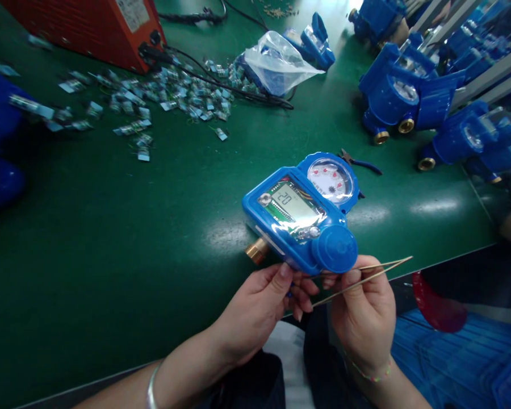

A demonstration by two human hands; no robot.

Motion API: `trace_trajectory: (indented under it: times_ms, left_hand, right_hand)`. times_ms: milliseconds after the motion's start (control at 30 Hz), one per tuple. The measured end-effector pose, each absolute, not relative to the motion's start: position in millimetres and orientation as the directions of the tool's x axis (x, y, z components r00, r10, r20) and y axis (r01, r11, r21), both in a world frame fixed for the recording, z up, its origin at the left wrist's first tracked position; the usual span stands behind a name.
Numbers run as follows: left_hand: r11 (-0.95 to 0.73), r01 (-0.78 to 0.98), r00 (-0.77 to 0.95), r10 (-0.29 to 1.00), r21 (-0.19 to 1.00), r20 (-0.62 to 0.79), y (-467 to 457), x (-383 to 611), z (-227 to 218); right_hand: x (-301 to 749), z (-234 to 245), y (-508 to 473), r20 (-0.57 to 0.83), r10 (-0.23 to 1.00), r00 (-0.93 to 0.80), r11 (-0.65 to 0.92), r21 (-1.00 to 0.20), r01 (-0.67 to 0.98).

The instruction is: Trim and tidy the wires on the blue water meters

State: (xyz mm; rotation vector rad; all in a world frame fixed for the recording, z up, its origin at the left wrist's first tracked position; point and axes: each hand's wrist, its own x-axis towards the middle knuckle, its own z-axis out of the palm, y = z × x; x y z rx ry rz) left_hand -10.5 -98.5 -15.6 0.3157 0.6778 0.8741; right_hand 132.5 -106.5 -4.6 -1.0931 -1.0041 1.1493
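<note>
A blue water meter (302, 213) with a small screen showing "20" and a round dial rests at the front edge of the green table (111, 227). My left hand (259, 307) grips the meter's near underside, fingers curled. My right hand (364, 315) is closed on a thin brass wire (366, 275) that runs from below the meter out to the right. A brass fitting (256, 250) sticks out of the meter's left end.
Several blue meters (409, 94) lie at the back right. A plastic bag (276, 59), small scattered parts (174, 96), black cables and an orange box (89, 28) sit at the back. Blue-handled pliers (360, 163) lie behind the meter. A blue crate (460, 363) stands below right.
</note>
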Motion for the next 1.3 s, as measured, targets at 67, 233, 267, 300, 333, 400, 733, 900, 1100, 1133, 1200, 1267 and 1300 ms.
trace_trajectory:
  times_ms: [67, 233, 267, 300, 333, 400, 733, 900, 1100, 1133, 1200, 1267, 1300]
  left_hand:
    - [0.641, -0.499, 0.461, 0.766, 0.584, -0.447, -99, -16, -12]
    - [0.506, 0.074, 0.357, 0.791, 0.859, -0.497, -96, -60, 19]
    - [0.423, 0.17, 0.244, 0.857, 0.89, -0.454, -92, -70, 26]
    - [0.349, 0.252, 0.112, 0.916, 0.903, -0.385, -86, -80, 32]
    - [0.294, 0.322, -0.005, 0.951, 0.9, -0.309, -77, -87, 36]
    - [0.246, 0.407, -0.118, 0.969, 0.88, -0.217, -55, -94, 38]
    - [0.409, 0.215, 0.263, 0.85, 0.887, -0.456, -45, -63, 16]
    - [0.606, -0.042, 0.496, 0.703, 0.794, -0.51, -84, -30, 9]
    - [0.667, -0.137, 0.557, 0.663, 0.733, -0.499, -83, -3, 2]
    - [0.667, -0.137, 0.554, 0.665, 0.733, -0.501, -83, 0, 2]
    - [0.674, -0.136, 0.542, 0.664, 0.726, -0.515, -83, 2, 2]
    - [0.684, -0.125, 0.53, 0.658, 0.718, -0.534, -82, 4, 2]
    - [0.688, -0.123, 0.527, 0.656, 0.715, -0.541, -81, 4, 2]
  right_hand:
    - [135, -2, -106, 0.115, 0.975, 0.192, 0.148, -0.975, -0.166]
    - [145, 6, -99, 0.203, 0.934, 0.293, 0.27, -0.94, -0.208]
    - [145, 9, -96, 0.209, 0.929, 0.306, 0.285, -0.931, -0.229]
    - [144, 12, -94, 0.216, 0.922, 0.322, 0.303, -0.92, -0.248]
    - [141, 16, -93, 0.224, 0.913, 0.341, 0.322, -0.909, -0.266]
    - [128, 25, -91, 0.249, 0.897, 0.365, 0.365, -0.883, -0.294]
    - [91, 32, -60, 0.493, 0.661, 0.566, 0.635, -0.77, -0.07]
    - [143, 30, -15, 0.49, 0.797, 0.352, 0.574, -0.796, -0.191]
    - [155, 34, 14, 0.515, 0.833, 0.2, 0.548, -0.816, -0.181]
    - [154, 36, 16, 0.53, 0.823, 0.203, 0.561, -0.813, -0.157]
    - [152, 38, 15, 0.551, 0.803, 0.228, 0.583, -0.805, -0.11]
    - [152, 38, 11, 0.558, 0.776, 0.294, 0.603, -0.793, -0.086]
    - [154, 37, 7, 0.555, 0.761, 0.335, 0.61, -0.788, -0.08]
